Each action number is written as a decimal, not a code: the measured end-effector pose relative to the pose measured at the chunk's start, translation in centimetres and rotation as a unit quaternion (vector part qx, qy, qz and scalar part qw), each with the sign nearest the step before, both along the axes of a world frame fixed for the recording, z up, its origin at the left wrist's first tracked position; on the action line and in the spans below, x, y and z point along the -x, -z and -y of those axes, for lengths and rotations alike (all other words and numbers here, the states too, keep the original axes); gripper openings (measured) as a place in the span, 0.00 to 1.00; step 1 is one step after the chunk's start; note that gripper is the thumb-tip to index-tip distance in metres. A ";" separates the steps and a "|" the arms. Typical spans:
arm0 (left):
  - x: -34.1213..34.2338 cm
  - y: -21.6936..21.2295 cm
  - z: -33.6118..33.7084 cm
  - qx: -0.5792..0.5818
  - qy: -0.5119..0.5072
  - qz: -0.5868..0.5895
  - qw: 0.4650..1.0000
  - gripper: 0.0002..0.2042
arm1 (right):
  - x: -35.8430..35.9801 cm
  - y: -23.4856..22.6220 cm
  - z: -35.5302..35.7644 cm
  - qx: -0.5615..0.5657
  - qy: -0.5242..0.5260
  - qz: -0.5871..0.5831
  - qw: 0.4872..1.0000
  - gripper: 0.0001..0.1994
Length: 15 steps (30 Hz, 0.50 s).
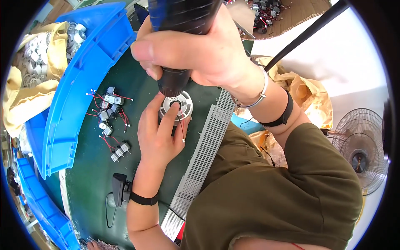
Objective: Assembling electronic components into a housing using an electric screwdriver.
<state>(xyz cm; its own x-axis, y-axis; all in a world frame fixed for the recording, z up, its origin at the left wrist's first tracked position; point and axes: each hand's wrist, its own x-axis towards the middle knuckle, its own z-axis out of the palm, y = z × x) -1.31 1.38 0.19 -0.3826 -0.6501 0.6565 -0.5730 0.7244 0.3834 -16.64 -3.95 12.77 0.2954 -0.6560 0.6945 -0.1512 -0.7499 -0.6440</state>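
My right hand (196, 52) is wrapped around a black electric screwdriver (179, 18), its nose pointing down. Directly below that nose, a white round plastic part (188, 109) with ring-shaped slots lies on the green work surface (89, 183). My left hand (158, 135) steadies this part, fingers at its rim and one fingertip on a dark piece at its middle. A red wire with a small white plug trails from there past my fingers. The screwdriver's nose hides the far side of the part, and its bit is not visible.
Several small silver motors (109, 109) with red wires lie left of my left hand. Beyond them stands a blue bin (79, 83) beside white rings (37, 58) in yellowish wrapping. A perforated strip (204, 146) edges the bench. A fan (358, 154) stands at right.
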 end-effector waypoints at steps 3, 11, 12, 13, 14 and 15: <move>-0.2 0.3 -0.1 -0.005 -0.012 -0.005 1.000 0.18 | -0.3 -0.8 -0.1 0.022 -0.003 0.004 1.000 0.11; -0.2 0.2 0.0 -0.014 -0.008 -0.011 1.000 0.17 | -0.2 0.2 0.7 -0.208 -0.160 0.184 0.947 0.27; -0.2 0.1 0.0 -0.014 -0.008 -0.011 1.000 0.17 | -0.1 0.5 0.7 -0.186 -0.153 0.172 0.955 0.27; -0.2 0.1 0.0 -0.014 -0.007 -0.011 1.000 0.17 | 0.0 0.7 0.8 -0.163 -0.146 0.160 0.963 0.27; -0.2 0.1 0.0 -0.014 -0.008 -0.011 1.000 0.17 | 0.0 0.7 0.9 -0.164 -0.146 0.160 0.962 0.27; -0.2 0.1 0.0 -0.015 -0.008 -0.011 1.000 0.17 | 0.0 0.6 0.9 -0.173 -0.161 0.172 0.956 0.27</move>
